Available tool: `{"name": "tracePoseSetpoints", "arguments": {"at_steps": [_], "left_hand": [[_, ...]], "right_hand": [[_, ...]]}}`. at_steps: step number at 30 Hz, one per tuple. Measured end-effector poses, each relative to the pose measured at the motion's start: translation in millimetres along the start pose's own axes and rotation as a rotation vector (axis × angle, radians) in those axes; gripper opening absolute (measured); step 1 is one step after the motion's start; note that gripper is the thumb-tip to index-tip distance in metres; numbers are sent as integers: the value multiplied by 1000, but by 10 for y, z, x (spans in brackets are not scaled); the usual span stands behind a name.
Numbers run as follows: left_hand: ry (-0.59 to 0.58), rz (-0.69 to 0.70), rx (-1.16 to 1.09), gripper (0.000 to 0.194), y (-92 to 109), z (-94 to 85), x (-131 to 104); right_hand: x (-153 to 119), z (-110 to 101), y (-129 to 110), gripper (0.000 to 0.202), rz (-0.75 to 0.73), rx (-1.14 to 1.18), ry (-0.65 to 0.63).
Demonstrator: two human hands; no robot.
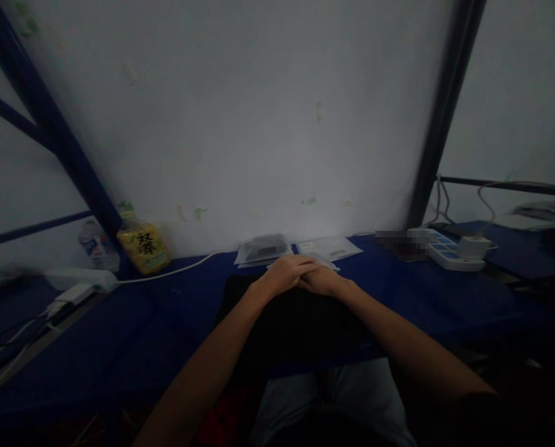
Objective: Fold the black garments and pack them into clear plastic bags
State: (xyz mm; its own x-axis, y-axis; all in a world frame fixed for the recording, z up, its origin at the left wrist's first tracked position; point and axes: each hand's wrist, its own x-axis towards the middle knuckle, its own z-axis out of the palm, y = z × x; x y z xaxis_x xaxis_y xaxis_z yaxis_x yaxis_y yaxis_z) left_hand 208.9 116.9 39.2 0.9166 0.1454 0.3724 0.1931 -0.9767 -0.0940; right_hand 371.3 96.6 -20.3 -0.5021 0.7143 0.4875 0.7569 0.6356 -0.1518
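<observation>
Folded together, fingers of the left hand (pixel 283 274) lie across the right hand (pixel 324 280), and whether either one pinches anything between them, I cannot tell. Right beneath them sits the black item (pixel 300 329), dark and soft-edged, spread on the blue table (pixel 175 323) at its near edge, squarely in front of the person. Just past the fingertips, look, a pale packet with a dark shape (pixel 264 248) rests by the wall (pixel 259 124), and beside it lie flat white packets (pixel 336 248), the nearest partly hidden by the hands. Over to the left, a yellow bottle (pixel 144 248) leans next to a clear bottle (pixel 98 245), a white cable (pixel 179 271) running past in front. Across on the right, there's a white power strip (pixel 445 251) carrying a chunky white plug (pixel 473 246), near the dark post (pixel 445 118).
</observation>
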Motion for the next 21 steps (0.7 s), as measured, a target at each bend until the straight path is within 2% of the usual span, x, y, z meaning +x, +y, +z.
{"name": "tracePoseSetpoints", "arguments": {"at_steps": [3, 6, 7, 9, 12, 18, 21], "left_hand": [[97, -54, 34, 47, -19, -124, -39], [190, -123, 56, 61, -102, -204, -96], [226, -160, 66, 60, -145, -204, -114], [279, -227, 78, 44, -237, -168, -145], [285, -250, 78, 26, -330, -83, -164], [315, -256, 102, 25, -356, -13, -152], [278, -274, 112, 20, -391, -1, -172]], "right_hand": [[25, -149, 26, 38, 69, -57, 99], [44, -311, 48, 35, 49, -63, 245], [47, -348, 58, 34, 34, -55, 290], [50, -385, 85, 30, -2, -36, 345], [53, -369, 123, 27, -35, -27, 354], [47, -342, 121, 27, -25, -14, 325], [39, -356, 100, 26, -38, -23, 309]]}}
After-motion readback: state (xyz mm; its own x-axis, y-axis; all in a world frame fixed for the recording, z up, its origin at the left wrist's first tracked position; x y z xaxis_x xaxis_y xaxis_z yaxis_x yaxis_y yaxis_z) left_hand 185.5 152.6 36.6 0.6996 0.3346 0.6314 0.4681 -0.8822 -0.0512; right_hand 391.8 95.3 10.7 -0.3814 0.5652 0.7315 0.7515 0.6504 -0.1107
